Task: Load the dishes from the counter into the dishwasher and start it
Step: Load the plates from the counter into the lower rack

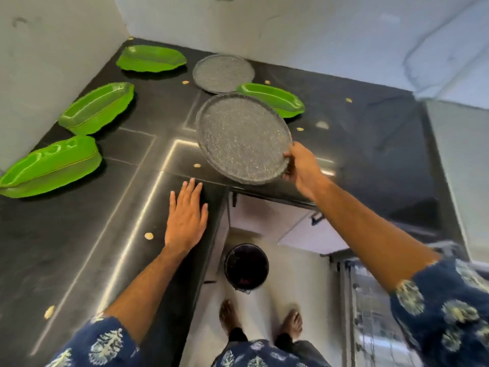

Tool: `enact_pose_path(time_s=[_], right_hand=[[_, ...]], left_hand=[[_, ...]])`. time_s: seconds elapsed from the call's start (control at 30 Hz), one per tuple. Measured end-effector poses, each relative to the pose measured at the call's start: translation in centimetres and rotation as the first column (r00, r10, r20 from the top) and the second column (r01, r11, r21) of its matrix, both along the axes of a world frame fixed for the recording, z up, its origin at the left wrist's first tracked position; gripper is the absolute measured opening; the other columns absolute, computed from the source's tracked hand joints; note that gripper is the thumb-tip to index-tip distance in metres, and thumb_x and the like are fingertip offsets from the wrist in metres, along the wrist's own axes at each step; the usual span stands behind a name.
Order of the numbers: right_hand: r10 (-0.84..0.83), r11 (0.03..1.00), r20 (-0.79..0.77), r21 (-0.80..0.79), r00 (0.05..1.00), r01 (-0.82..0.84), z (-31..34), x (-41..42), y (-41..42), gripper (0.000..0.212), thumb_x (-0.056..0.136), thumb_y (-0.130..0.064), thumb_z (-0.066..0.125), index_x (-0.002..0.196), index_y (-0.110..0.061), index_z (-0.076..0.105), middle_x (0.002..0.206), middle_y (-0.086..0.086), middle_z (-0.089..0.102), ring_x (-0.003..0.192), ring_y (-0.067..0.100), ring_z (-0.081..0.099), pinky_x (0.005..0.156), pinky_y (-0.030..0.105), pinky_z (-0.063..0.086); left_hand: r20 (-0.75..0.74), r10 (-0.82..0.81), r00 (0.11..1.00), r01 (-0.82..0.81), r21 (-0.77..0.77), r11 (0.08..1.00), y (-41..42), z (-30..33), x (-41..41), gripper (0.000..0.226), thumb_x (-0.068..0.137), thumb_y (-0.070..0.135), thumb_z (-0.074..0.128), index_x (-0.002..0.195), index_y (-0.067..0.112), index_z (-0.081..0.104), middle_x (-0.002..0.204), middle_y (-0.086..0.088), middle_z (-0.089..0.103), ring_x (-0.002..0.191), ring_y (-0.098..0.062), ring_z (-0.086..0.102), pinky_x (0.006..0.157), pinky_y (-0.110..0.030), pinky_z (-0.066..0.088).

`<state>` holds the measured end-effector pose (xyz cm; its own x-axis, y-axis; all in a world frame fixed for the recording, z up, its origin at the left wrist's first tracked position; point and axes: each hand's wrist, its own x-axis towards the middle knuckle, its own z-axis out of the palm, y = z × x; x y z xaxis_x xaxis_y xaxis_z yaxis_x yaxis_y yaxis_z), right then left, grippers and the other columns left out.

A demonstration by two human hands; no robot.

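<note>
Speckled grey round plate — lifted off the glossy black stone counter, tilted, near edge hanging past the counter's front lip. Right hand pinches its right rim, thumb on top, fingers curled under. Left hand lies flat w/ fingers spread, palm pressed on the counter near the inner corner, holding nothing.

Head view, the step: looks like carrying the 1st plate toward the dishwasher rack, partly in view low right. One-hand rim grip on a wide plate is weak — I'd bring the left hand under the far rim, or keep the plate close to level so it doesn't twist out.

Still to load, by the look of it: second speckled grey round plate at the back, plus four bright green leaf-shaped plastic trays; the right-most tray sits just behind the held plate, so don't swing back.

Room: counter is L-shaped, the person stands in the notch. Open floor below, but a dark round bin stands just ahead of the bare feet. Pale open cabinet door or panel juts out under the right arm — path down-right is narrow. Small pale crumbs are scattered on the counter.
</note>
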<state>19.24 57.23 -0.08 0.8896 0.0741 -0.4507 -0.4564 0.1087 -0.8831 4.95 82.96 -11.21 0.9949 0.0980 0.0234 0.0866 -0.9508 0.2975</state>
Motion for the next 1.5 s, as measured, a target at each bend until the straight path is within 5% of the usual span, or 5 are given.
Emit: enact_pose_path(time_s=[0.27, 0.5, 0.97, 1.3, 1.5], right_hand=[[-0.208, 0.974, -0.027, 0.083, 0.978, 0.209, -2.3, -17.4, -23.2, 0.025, 0.106, -0.016, 0.041, 0.130, -0.014, 0.048, 0.112, 0.005, 0.065, 0.090, 0.019, 0.066, 0.075, 0.040, 0.056], [-0.605, 0.796, -0.099, -0.063, 0.790, 0.602, -7.0, -33.0, -41.8, 0.021, 0.104, -0.032, 0.047, 0.118, -0.026, 0.061, 0.113, -0.007, 0.073, 0.104, 0.013, 0.070, 0.084, 0.032, 0.059], [-0.766, 0.639, -0.255, -0.409, 0.590, 0.652, -17.6, -49.6, -66.0, 0.029, 0.089, 0.003, 0.058, 0.106, -0.020, 0.056, 0.107, 0.011, 0.064, 0.097, 0.027, 0.064, 0.083, 0.048, 0.058], [-0.729, 0.606, -0.169, -0.609, 0.663, 0.511, -29.8, -49.1, -69.7, 0.027, 0.102, -0.012, 0.044, 0.127, -0.024, 0.048, 0.104, 0.001, 0.055, 0.071, 0.004, 0.056, 0.040, 0.009, 0.040], [-0.655, 0.668, -0.240, -0.626, 0.716, 0.402, -38.5, -46.2, -68.2, 0.035, 0.105, -0.013, 0.039, 0.137, -0.028, 0.043, 0.114, 0.011, 0.066, 0.074, 0.017, 0.065, 0.055, 0.024, 0.054]], left_hand=[[0.126, -0.478, 0.869, 0.495, -0.198, 0.846, -14.4, 1.7, 2.0, 0.059, 0.100, 0.039, 0.035, 0.153, 0.014, 0.035, 0.166, -0.004, 0.020, 0.154, -0.020, 0.015, 0.125, -0.048, 0.009], [-0.018, -0.931, 0.364, 0.925, -0.112, 0.364, -36.9, 0.9, 0.7, 0.047, 0.095, 0.025, 0.037, 0.132, 0.008, 0.060, 0.150, -0.013, 0.045, 0.137, -0.032, 0.046, 0.117, -0.045, 0.032], [-0.273, -0.960, -0.066, 0.988, -0.151, -0.025, -71.4, -5.8, -7.6, 0.032, 0.098, 0.018, 0.051, 0.129, 0.019, 0.061, 0.149, -0.003, 0.046, 0.140, -0.020, 0.041, 0.117, -0.034, 0.030], [-0.572, -0.815, -0.088, 0.996, -0.069, -0.059, -84.8, -18.2, -6.5, 0.039, 0.100, 0.027, 0.050, 0.138, 0.016, 0.050, 0.140, -0.003, 0.051, 0.127, -0.020, 0.051, 0.110, -0.035, 0.039], [-0.684, -0.716, 0.139, 0.932, -0.153, 0.327, -89.4, -28.2, -3.3, 0.050, 0.100, 0.022, 0.055, 0.146, 0.007, 0.041, 0.147, -0.015, 0.047, 0.132, -0.029, 0.049, 0.110, -0.038, 0.039]])
